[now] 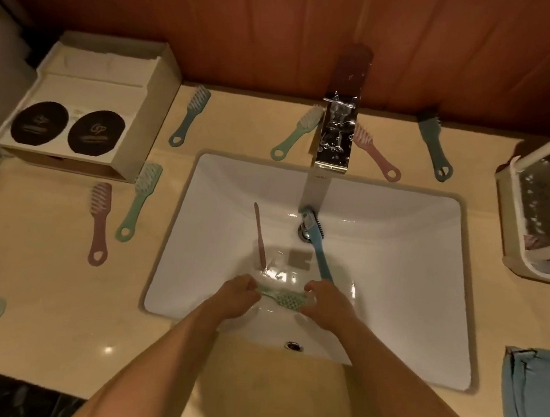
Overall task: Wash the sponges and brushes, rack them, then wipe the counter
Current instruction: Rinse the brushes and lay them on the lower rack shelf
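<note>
Both hands are down in the basin. The left hand (pixel 237 296) curls tight round the slim handle of the mint-green brush (pixel 281 297), and the right hand (pixel 328 306) pinches its knobbly bristle head. Just beyond, a blue brush (pixel 318 248) lies under the stream from the boxy chrome tap (pixel 337 137), with a thin pink brush (pixel 260 236) beside it in the glossy white sink (pixel 395 250). Out right, a stitched blue cloth (pixel 531 403) rests on the polished beige surface (pixel 48 272).
</note>
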{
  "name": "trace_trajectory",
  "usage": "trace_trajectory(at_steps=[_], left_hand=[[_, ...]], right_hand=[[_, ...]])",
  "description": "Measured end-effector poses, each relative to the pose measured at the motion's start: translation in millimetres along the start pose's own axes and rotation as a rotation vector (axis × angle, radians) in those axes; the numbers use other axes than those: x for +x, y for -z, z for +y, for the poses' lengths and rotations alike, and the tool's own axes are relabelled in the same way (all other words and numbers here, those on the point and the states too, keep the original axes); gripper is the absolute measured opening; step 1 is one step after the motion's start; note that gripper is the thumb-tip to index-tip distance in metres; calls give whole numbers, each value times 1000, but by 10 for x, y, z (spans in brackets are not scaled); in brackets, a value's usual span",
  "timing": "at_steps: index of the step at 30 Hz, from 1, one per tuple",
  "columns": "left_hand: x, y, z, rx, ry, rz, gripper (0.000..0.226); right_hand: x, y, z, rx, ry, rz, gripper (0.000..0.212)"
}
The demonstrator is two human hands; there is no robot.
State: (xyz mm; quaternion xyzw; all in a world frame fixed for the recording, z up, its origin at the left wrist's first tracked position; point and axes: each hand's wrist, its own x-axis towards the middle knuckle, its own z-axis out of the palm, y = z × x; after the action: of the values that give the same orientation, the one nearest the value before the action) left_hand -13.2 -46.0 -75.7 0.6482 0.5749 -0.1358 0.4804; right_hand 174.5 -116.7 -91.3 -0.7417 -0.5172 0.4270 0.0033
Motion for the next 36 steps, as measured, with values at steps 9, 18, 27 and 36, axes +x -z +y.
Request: trace_trajectory(at_steps=[9, 18, 27, 36], left_hand=[[90, 78, -160, -11, -41, 12, 28], [186, 283, -198, 45, -185, 233, 36], [554, 514, 105, 916, -555, 296, 54], [769, 489, 236, 1294, -569, 226, 46]], right_hand=[[231, -263, -254, -326, 44, 54, 35], [-62, -38, -167, 26, 59, 154, 24], [-455, 393, -58, 651, 27, 434, 23], [-617, 444, 8, 907, -154, 608, 27]])
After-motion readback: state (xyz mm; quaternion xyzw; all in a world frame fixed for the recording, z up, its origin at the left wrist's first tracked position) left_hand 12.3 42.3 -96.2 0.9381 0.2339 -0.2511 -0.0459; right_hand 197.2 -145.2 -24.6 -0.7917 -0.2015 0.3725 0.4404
